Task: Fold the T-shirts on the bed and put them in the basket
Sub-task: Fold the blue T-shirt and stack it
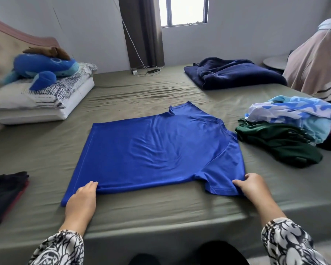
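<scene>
Gripping the blue T-shirt (157,150) at its near edge: left hand (82,199) pinches the hem corner, right hand (254,186) pinches the sleeve. Shirt lies flat mid-bed (122,92), toward the near edge. Unfolded clothes pile (287,129) sits at the right edge, dark stack (6,192) at the left edge.

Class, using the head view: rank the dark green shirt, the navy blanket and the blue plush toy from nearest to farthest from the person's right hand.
From the right hand:
1. Dark green shirt, just beyond, right side.
2. Navy blanket, far right of the bed.
3. Blue plush toy, far left, on the pillows.
</scene>
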